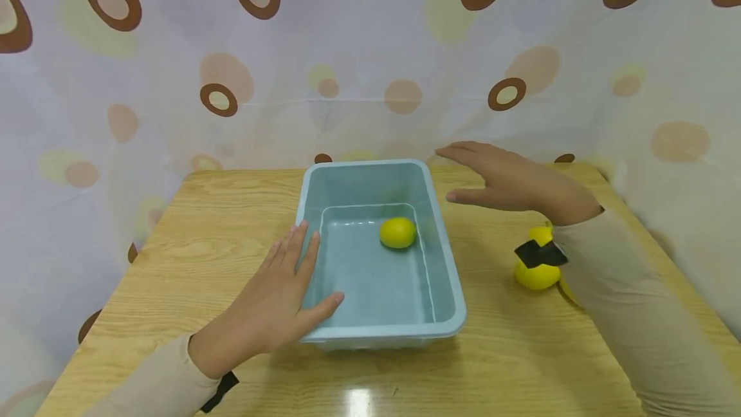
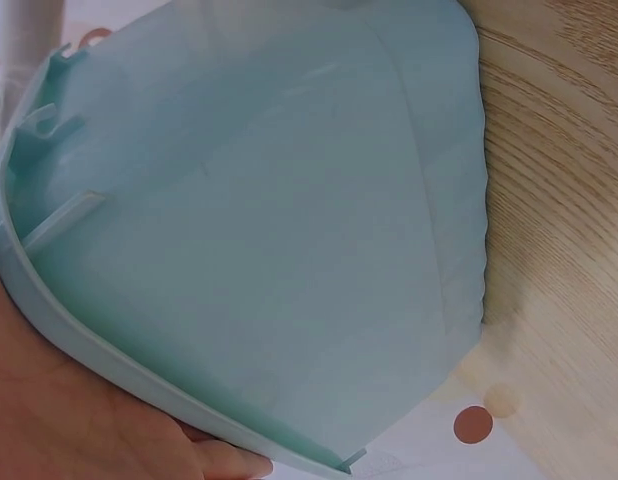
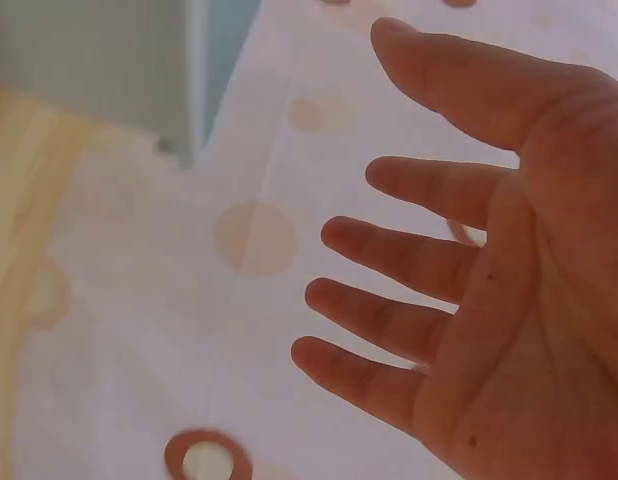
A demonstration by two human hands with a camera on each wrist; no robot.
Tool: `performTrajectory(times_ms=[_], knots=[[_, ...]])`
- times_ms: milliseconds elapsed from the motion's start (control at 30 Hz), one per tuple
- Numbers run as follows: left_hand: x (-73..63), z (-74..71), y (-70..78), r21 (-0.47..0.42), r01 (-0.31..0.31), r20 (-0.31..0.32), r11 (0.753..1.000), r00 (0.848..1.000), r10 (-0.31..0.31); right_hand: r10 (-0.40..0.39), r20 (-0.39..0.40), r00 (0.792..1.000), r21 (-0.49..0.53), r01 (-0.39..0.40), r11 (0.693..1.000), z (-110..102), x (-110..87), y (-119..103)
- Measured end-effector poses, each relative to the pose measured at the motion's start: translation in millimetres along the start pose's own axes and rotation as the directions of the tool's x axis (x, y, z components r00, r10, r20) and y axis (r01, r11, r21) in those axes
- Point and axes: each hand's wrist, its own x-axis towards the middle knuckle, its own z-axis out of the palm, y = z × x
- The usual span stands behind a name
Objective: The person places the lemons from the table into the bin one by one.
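A pale blue plastic basin (image 1: 373, 330) stands on the wooden table, with a yellow lemon (image 1: 397, 233) lying inside it toward the right wall. My left hand (image 1: 280, 295) rests on the basin's left rim, fingers straight and spread, thumb reaching over the inside. In the left wrist view that palm (image 2: 79, 400) lies along the rim of the basin (image 2: 259, 230). Beyond the right rim, my right hand (image 1: 503, 176) is held in the air with fingers extended and thumb apart. Its palm (image 3: 519, 330) holds nothing in the right wrist view.
Right of the basin, a yellow pear-like fruit (image 1: 537, 277) sits on the table (image 1: 231, 230), partly hidden by the black wrist strap (image 1: 541, 254). Another yellow fruit (image 1: 570, 295) is mostly covered by the right sleeve. A patterned curtain (image 1: 359, 37) hangs behind the table.
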Motion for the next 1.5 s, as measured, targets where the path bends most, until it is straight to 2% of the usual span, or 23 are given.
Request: performTrajectory(times_ms=[133,300,467,567,733,933,1167,1267,1500], knots=[[-1.2,-0.2,1.8,-0.002,0.011,-0.004,1.000,1.000,-0.011,0.027,-0.053,0.998,-0.011,-0.028,1.000,15,-31.6,28],[-1.7,-0.1,3.4,-0.014,0.012,-0.002,1.000,1.000,-0.012,0.038,-0.106,0.994,-0.064,-0.045,0.997,50,-66.0,62],[-0.9,0.1,3.8,-0.018,0.015,0.004,1.000,1.000,-0.015,0.050,-0.153,0.987,-0.110,-0.067,0.992,84,-93.4,81],[-0.8,0.0,3.6,-0.018,0.016,0.005,1.000,1.000,-0.016,0.030,-0.191,0.981,-0.155,-0.060,0.986,100,-104.0,87],[-1.0,-0.4,3.2,-0.021,0.017,0.011,1.000,1.000,-0.017,-0.029,-0.240,0.970,-0.219,-0.025,0.975,120,-111.7,92],[-0.7,-0.1,2.6,-0.017,0.015,0.010,1.000,1.000,-0.015,-0.042,-0.250,0.967,-0.208,-0.012,0.978,134,-115.8,93],[-1.3,1.5,2.1,-0.022,0.015,0.002,1.000,1.000,-0.015,-0.137,-0.307,0.942,-0.306,0.038,0.951,146,-113.7,98],[-1.5,1.8,2.2,-0.024,0.014,-0.002,1.000,1.000,-0.014,-0.131,-0.301,0.945,-0.319,0.030,0.947,147,-113.4,100],[-1.2,0.8,2.7,-0.030,0.018,0.003,0.999,1.000,-0.018,-0.076,-0.263,0.962,-0.274,0.001,0.962,147,-112.4,97]])
